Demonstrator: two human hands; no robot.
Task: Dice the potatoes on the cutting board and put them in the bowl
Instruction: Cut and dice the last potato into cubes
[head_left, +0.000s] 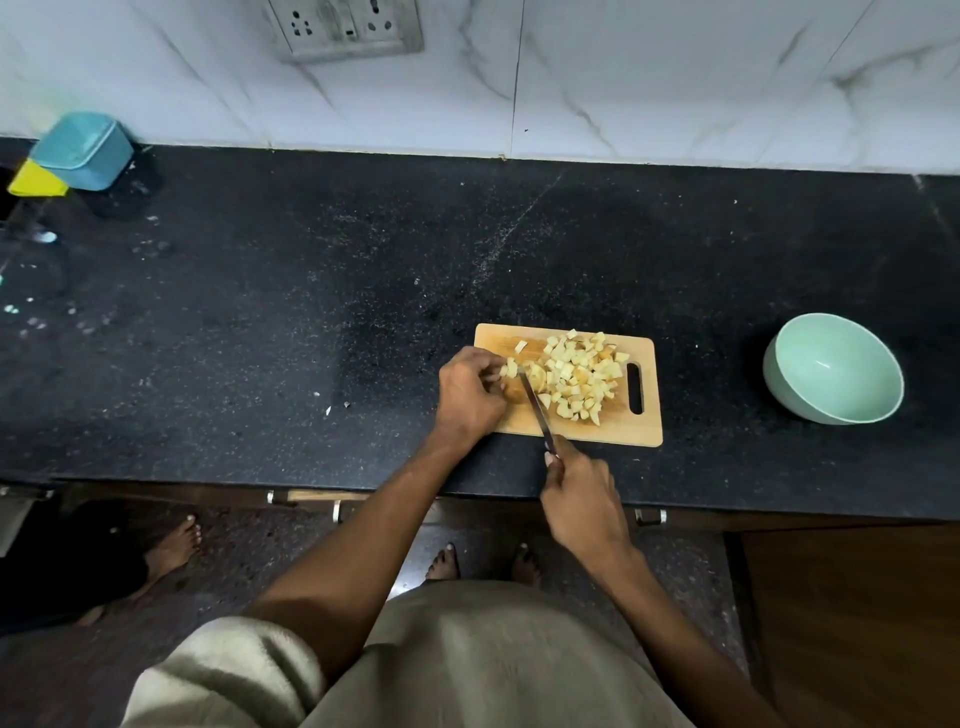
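**Last piece of potato under the knife, bowl waiting empty**

On the pale wooden cutting board (613, 431), set near the front edge of the black speckled stone counter (311, 312), a heap of pale yellow potato cubes (582, 376) covers the right half, pushed towards the board's handle slot so the left half stays free for cutting. The left hand (470, 395) is curled over the remaining uncut potato piece (535, 375), fingertips pinching it down to keep it from sliding. The right hand (582, 499) is closed around the handle of a slim steel kitchen knife (535, 405), whose blade runs diagonally up across the board and sits on that piece, just beside the left fingertips. The rounded mint-green bowl (834, 369) stands well apart to the right of the board, with nothing in it; it seems placed on the knife-hand side for an easy transfer. By my reading, dicing is nearly done and no potato has reached the bowl yet
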